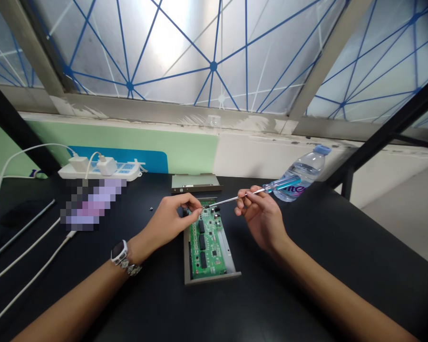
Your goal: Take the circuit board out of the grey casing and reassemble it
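My right hand (266, 216) grips a screwdriver (231, 199) by its metal shaft, the clear blue handle pointing up and to the right. The screwdriver's tip reaches the far end of a green circuit board (212, 247), which lies in an open grey metal casing (214, 280). Beside that tip, the thumb and fingers of my left hand (174, 213) are pinched together over the board's far left corner. Whatever sits between them is too small to make out. Black chips and small components cover the board.
Behind the board lies a metal cover (196, 183). A water bottle (303, 171) leans at the back right. A power strip (124, 171) with chargers and white cables stands back left, near a blurred-out object (92, 204). A tiny screw (150, 209) lies on the black table (157, 299).
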Available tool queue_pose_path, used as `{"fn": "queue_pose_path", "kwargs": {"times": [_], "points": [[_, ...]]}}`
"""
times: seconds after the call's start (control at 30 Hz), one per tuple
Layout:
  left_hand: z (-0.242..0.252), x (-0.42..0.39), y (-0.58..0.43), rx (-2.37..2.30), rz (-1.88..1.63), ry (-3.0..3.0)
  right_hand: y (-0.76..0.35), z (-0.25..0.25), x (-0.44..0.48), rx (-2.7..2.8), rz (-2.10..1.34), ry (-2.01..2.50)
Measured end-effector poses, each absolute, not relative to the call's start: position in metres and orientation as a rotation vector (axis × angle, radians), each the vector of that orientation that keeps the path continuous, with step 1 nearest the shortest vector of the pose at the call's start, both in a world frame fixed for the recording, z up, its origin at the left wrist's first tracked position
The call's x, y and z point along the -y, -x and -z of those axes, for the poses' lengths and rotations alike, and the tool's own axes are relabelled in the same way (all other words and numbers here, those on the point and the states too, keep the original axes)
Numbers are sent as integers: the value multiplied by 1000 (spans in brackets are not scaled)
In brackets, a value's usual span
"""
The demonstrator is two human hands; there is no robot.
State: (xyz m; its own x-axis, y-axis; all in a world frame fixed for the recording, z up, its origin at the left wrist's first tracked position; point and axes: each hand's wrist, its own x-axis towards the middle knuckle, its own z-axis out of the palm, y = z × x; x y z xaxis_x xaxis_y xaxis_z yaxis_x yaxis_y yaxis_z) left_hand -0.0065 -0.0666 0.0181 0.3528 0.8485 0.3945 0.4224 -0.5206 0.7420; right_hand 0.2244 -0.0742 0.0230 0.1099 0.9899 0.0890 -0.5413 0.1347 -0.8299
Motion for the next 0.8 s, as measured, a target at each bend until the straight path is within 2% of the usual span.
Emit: {"fn": "queue_pose_path", "kwargs": {"times": [0.8], "points": [[-15, 68, 14, -916, -1173, -2350, -225, -23, 73, 707, -1400, 784]]}}
